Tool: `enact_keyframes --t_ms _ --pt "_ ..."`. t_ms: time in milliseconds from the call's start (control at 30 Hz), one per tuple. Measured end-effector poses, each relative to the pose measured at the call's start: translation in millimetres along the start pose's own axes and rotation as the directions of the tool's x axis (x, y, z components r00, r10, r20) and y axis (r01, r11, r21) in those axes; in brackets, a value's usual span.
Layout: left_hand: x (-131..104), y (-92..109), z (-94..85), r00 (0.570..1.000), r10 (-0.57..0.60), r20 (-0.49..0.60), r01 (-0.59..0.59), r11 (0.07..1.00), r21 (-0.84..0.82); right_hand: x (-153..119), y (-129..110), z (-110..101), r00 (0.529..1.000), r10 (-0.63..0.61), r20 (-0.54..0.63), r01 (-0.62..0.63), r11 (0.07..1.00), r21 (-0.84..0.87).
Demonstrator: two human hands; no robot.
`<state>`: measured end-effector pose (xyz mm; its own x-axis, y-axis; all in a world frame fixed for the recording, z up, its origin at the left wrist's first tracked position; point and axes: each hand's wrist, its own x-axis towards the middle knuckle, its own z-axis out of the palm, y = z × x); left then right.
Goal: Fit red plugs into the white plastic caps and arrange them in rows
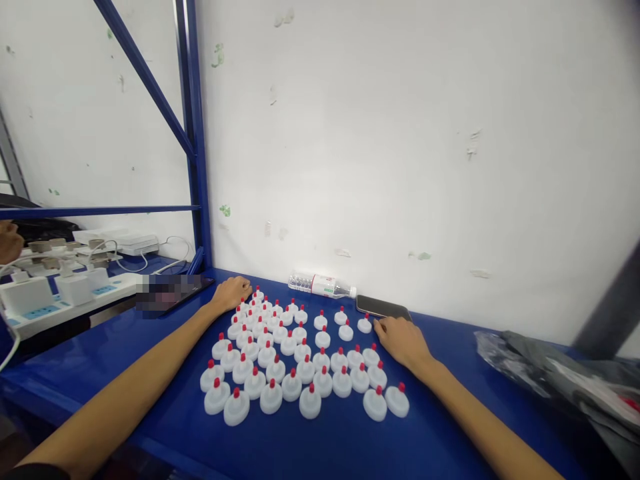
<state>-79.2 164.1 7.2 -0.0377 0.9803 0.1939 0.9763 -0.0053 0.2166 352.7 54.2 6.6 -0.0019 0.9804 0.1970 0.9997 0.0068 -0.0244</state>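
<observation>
Several round white caps with red tips (pixel 310 401) stand upright on the blue table (pixel 320 453), spread between my two hands. My left hand (pixel 231 293) rests at the back left of the group, beside the rearmost caps; its fingers are curled together, and what they hold, if anything, is hidden. At the right side of the group lies my right hand (pixel 401 339), fingers bent on the table near a white cap (pixel 365 325) and just in front of a dark phone (pixel 383 307). What its fingertips hold, if anything, cannot be made out.
A clear plastic bottle (pixel 323 285) lies against the wall. Power strips with white plugs (pixel 75 290) and a dark screen device (pixel 175 295) are at the left, by a blue metal frame (pixel 197 153). Another person's hand (pixel 9 241) shows at the far left. Grey plastic bags (pixel 565 380) lie right.
</observation>
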Motion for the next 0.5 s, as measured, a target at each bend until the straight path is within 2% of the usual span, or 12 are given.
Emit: enact_keyframes --t_ms 500 --pt "-2.5 1.7 -1.9 1.0 0.002 0.015 -0.003 1.0 0.031 -0.3 0.4 -0.5 1.0 -0.002 -0.001 0.002 1.0 0.002"
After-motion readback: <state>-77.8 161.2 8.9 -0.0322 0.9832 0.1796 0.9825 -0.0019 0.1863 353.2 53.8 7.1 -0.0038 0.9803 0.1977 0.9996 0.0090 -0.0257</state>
